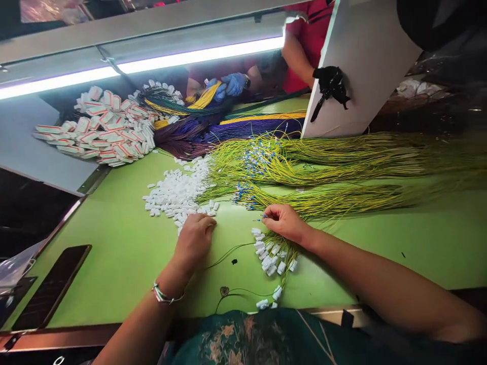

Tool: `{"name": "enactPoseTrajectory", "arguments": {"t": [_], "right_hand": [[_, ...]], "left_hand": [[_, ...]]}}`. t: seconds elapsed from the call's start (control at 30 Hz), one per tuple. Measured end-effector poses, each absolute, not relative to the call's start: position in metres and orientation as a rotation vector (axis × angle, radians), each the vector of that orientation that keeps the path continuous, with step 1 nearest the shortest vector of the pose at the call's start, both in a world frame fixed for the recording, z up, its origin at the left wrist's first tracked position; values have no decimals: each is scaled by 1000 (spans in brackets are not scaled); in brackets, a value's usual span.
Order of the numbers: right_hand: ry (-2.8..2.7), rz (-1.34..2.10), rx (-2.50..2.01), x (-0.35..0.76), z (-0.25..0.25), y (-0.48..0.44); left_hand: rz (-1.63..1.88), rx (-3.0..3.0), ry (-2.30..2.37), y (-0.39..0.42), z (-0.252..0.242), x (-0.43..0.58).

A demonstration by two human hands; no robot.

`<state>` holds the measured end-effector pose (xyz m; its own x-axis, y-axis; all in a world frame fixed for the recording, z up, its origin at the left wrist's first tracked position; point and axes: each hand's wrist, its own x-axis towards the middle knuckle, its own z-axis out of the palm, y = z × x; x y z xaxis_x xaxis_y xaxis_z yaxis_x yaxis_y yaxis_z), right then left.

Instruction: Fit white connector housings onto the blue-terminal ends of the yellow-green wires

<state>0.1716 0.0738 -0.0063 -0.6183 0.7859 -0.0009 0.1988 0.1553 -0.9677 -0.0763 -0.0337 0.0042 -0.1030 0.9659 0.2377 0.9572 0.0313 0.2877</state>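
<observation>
Right fingers [273, 209]: clamped on blue-tipped wiring [259, 220] | left fingers [207, 221]: cannot tell | phone [53, 286]: 1 | bracelet [163, 298]: 1

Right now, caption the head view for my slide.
Right hand pinching thin, blue-tipped wire ends; left hand beside heaped small white plastic pieces on a green tabletop.

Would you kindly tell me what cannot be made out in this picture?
All in the head view:
Left hand: its back hides whether it holds anything.
Right hand: it hides how many wires it pinches.
Yellow-green bundles: their right ends fade into blur and dark near the right edge.
Co-worker in red: cut off by the top edge and the white panel.
</observation>
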Motion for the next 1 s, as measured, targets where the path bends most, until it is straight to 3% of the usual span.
{"name": "enactPoseTrajectory", "arguments": {"t": [0.2, 0.4, 0.5, 0.63, 1.0], "right_hand": [[-1882, 1489, -937, 171, -7, 73], [-1896, 1441, -945, 172, -6, 73], [-1912, 1396, -933, 173, -6, 72], [-1893, 1361, -940, 174, -4, 71], [-2023, 1176, -928, 175, -9, 69]], "left_hand": [[781, 2091, 2122, -40, 2, -70], [1365, 1049, 1831, -19, 24, -44], [1358, 618, 1458, -1, 24, -22], [1318, 512, 1211, 8, 16, -1], [1221, 448, 1152, -1, 10, 5]]}}
